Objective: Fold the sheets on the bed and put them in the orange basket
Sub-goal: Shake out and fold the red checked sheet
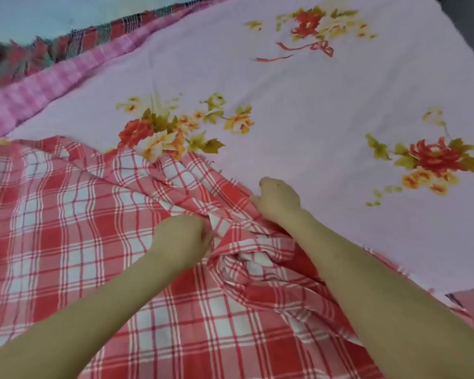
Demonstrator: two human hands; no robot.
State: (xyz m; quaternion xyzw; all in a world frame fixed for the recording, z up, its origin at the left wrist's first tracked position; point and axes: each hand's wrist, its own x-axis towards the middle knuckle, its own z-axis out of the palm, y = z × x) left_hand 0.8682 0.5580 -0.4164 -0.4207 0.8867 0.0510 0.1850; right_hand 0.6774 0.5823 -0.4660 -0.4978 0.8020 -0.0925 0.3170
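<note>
At the far left a dark red-and-green checked cloth [66,45] lies blurred along the bed's edge, with a band of pink checked fabric [39,86] just beside it; nearer, the red-and-white plaid sheet [66,228] spreads flat over the left and lower part of the view, on top of the pale lilac floral sheet [298,91] that covers the bed. Toward the middle the plaid bunches into loose ridges, and there the left hand [181,239] is closed into a fist, pinching a fold of it between fingertips and thumb. Just to its right the right hand [277,203] is likewise curled shut on the plaid sheet's rumpled edge, where that edge meets the floral sheet. The orange basket is not in view. This looks like the start of folding: both hands gathering an edge or hunting for a corner, with nothing yet folded. The next move probably calls for finding two corners, drawing them apart to pull the bunched cloth taut, then laying one half squarely over the other
</note>
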